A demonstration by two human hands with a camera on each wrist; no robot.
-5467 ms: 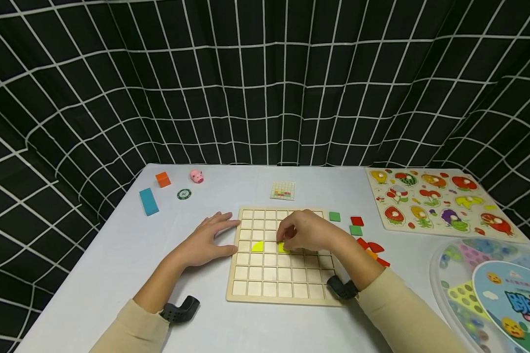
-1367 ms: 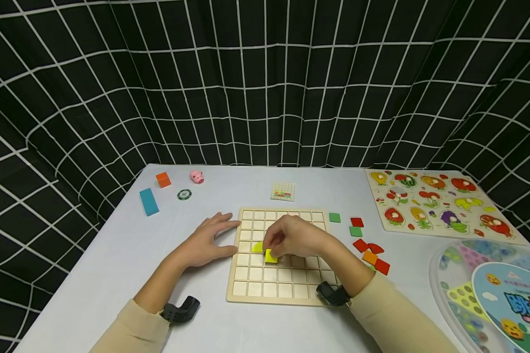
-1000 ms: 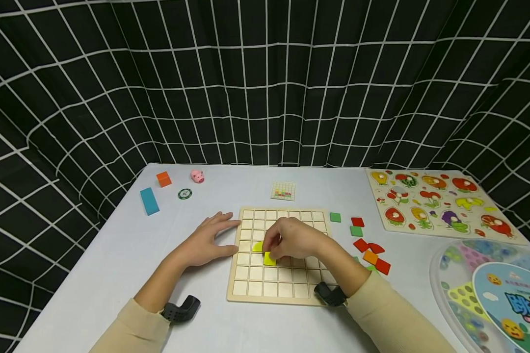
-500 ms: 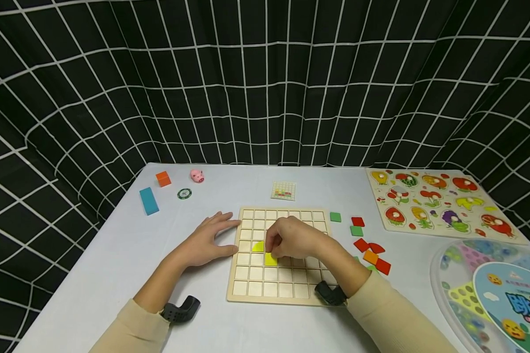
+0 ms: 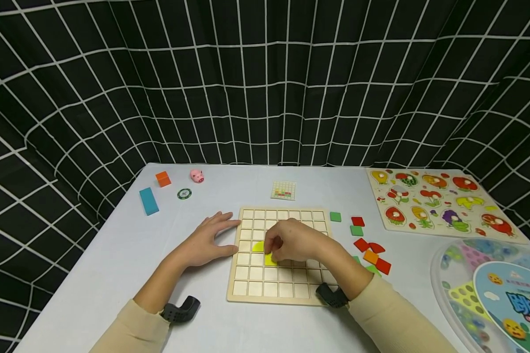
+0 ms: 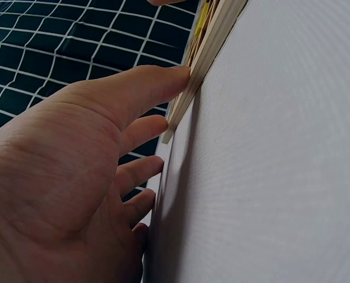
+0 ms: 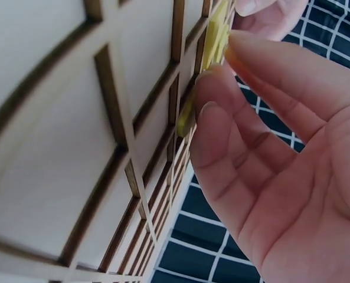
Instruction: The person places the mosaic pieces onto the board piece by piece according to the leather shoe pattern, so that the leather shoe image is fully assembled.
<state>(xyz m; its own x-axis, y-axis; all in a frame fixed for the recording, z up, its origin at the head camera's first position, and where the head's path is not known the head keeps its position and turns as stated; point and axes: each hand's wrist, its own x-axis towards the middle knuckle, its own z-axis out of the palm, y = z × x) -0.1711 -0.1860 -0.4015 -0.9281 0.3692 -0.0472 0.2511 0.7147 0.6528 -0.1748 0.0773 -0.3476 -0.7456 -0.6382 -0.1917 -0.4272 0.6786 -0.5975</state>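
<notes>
A wooden grid board (image 5: 258, 300) lies in the middle of the table. On its left side, a yellow quarter-circle tile (image 5: 258, 246) sits in a cell. A yellow square tile (image 5: 271, 260) lies at the cell diagonally to the near right of it, partly covered by my fingers. My right hand (image 5: 298, 240) has thumb and fingers curled down at that square tile, pinching its edge; the right wrist view shows the fingertips against yellow. With fingers spread, my left hand (image 5: 205, 242) touches the board's left edge; its thumb (image 6: 157, 85) presses the wooden side.
Green, red and orange tiles (image 5: 371, 257) lie right of the board. A small pattern card (image 5: 284, 190) is behind it. A fruit puzzle board (image 5: 441, 201) and a round clear case (image 5: 450, 294) occupy the right. Blue block (image 5: 148, 201), orange cube (image 5: 163, 179), chip (image 5: 184, 194) and pig figure (image 5: 197, 176) stand left.
My right hand has brought the yellow square tile leftward and nearer, from beside the quarter-circle's row to the cell below, where it now lies flatter. The left hand has stayed still.
</notes>
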